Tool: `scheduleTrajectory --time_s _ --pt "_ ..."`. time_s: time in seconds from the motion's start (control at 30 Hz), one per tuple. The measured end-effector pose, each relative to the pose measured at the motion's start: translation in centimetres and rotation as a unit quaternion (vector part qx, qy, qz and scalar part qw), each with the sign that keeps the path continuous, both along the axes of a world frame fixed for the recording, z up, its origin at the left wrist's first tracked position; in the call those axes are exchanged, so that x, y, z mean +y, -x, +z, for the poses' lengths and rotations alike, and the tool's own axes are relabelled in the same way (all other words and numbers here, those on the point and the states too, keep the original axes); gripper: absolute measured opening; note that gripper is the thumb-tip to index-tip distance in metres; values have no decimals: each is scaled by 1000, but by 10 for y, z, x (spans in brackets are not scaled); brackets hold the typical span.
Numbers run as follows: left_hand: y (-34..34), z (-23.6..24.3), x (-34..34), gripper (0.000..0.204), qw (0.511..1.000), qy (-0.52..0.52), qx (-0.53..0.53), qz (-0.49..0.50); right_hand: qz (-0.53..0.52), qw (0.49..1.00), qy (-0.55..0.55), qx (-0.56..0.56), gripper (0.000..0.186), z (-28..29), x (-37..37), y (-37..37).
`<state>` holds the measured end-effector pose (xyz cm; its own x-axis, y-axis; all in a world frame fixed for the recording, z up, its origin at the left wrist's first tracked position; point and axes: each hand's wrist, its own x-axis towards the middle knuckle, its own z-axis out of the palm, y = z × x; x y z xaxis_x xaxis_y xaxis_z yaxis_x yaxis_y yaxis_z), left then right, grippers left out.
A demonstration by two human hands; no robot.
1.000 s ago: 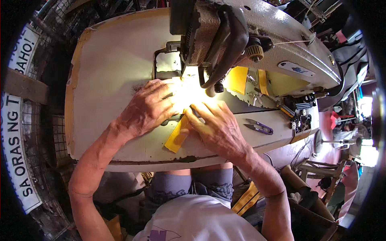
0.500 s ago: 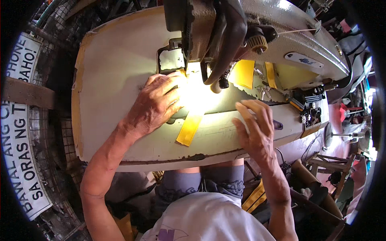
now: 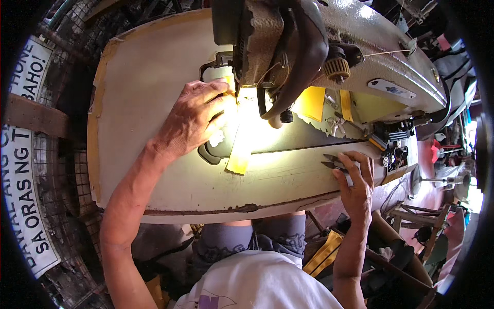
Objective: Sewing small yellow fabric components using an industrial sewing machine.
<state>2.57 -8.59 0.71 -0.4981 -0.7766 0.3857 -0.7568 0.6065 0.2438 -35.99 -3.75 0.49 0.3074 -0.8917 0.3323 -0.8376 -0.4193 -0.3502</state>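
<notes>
A dark wire-mesh wall (image 3: 82, 180) stands on the left, crossed by a weathered brown wooden beam (image 3: 41, 114) between white rectangular signboards (image 3: 38, 211) with dark lettering. Rightward, a slatted wooden frame (image 3: 424, 221) stands on pinkish flooring (image 3: 429, 192), with glaring white light (image 3: 474, 198) at the far edge.

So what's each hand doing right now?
Left hand: fingers curled at the yellow strip; grip unclear.
Right hand: partly closed around the snips; firm hold cannot be told.

Passage between strip (image 3: 239, 158) and snips (image 3: 333, 158), machine head (image 3: 261, 46) beyond.
</notes>
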Motion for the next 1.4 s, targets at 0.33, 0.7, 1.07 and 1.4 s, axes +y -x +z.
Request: scheduleTrajectory --time_s 0.33,0.7,1.07,1.4 --pt "81 1 60 34 971 -9 24 238 125 989 -73 -6 36 14 -44 -25" --pt "86 -13 64 17 959 -30 124 251 102 992 -63 46 37 27 -46 -16" --pt "80 -13 65 12 946 -17 196 259 191 976 2 -103 34 27 -52 -60" --pt "78 -8 69 16 945 -50 210 248 331 934 11 131 6 -35 -129 -94"
